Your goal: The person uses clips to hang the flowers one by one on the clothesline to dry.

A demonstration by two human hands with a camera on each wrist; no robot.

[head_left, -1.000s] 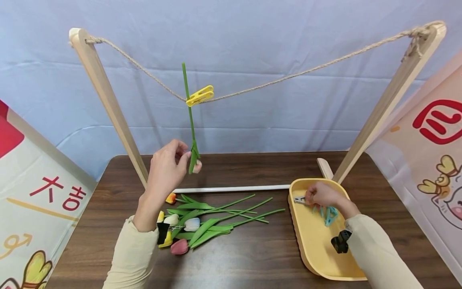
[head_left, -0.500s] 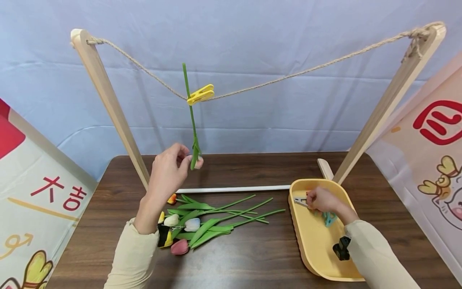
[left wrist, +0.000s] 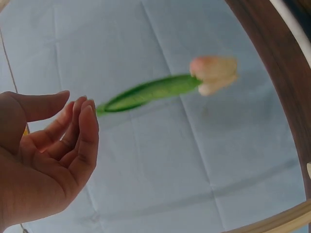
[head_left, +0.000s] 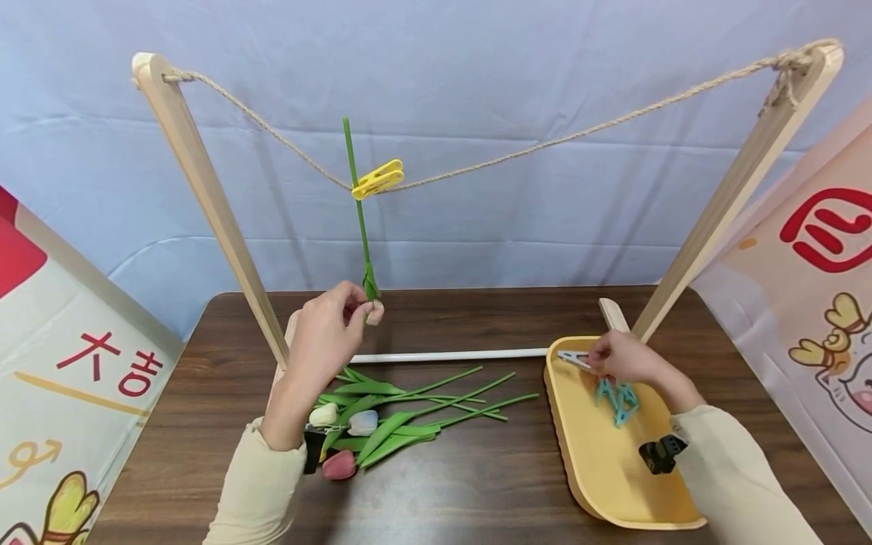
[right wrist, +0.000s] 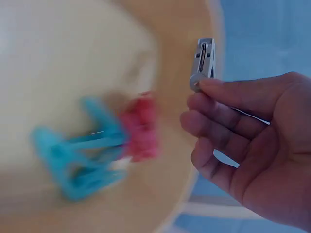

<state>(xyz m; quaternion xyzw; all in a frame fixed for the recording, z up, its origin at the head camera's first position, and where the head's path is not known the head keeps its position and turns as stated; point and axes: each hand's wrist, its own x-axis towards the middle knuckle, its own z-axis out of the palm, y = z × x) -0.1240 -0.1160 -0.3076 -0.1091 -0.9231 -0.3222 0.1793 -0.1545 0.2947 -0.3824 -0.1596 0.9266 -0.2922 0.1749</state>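
Observation:
A pale pink artificial tulip [left wrist: 216, 75] hangs head down, its green stem [head_left: 362, 227] clipped to the rope [head_left: 545, 144] by a yellow clothespin [head_left: 378, 179]. My left hand [head_left: 330, 329] is beside the bloom and leaves; in the left wrist view its fingers are loosely bent, with a gap to the thumb. Over the far end of the yellow tray [head_left: 606, 484], my right hand [head_left: 627, 356] pinches a grey clothespin [right wrist: 204, 60] between thumb and fingers. Teal clothespins [head_left: 618, 401] lie below it in the tray, with a blurred red one [right wrist: 141, 128] alongside.
Several tulips [head_left: 395, 431] lie on the dark wooden table [head_left: 463, 492], blooms to the left. Two wooden posts [head_left: 204, 182] carry the sagging rope. A white rod [head_left: 450, 356] runs low between them, behind the loose tulips.
My right hand has lifted the grey clothespin slightly up and right, uncovering more of the teal ones. My left hand has shifted a little down and right beside the hanging tulip.

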